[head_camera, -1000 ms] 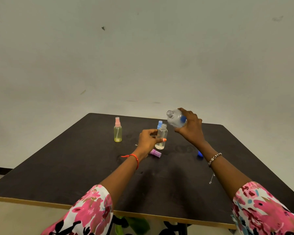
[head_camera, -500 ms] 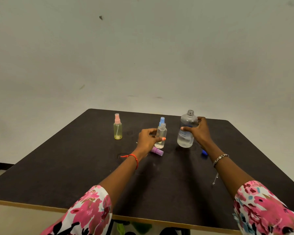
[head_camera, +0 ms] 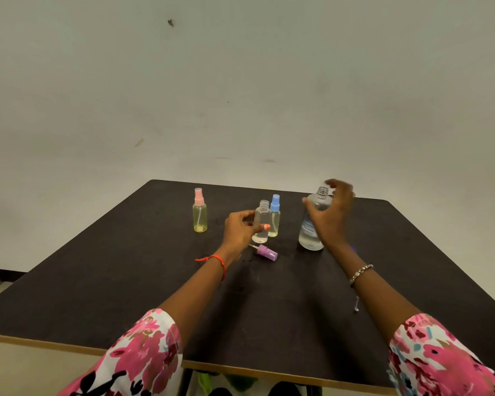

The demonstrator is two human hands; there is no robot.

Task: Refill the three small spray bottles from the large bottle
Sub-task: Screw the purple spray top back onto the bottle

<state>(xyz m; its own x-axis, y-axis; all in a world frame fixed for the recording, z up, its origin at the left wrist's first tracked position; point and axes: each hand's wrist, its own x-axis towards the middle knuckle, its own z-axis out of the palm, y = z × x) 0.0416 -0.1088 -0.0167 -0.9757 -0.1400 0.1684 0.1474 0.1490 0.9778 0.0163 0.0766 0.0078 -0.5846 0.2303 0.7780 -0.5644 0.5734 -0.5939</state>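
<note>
In the middle of the frame, the left hand (head_camera: 240, 227) pinches the open small bottle (head_camera: 261, 213). The right hand (head_camera: 330, 215) is loose beside the big bottle (head_camera: 309, 238). It looks heavy and smooth; grab its middle.

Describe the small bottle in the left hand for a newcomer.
On the dark table, look between the pink-capped bottle and the large bottle. The small clear bottle stands before the blue-capped bottle, gripped by the left hand. Alone among the small ones, its threaded neck is bare.
</note>
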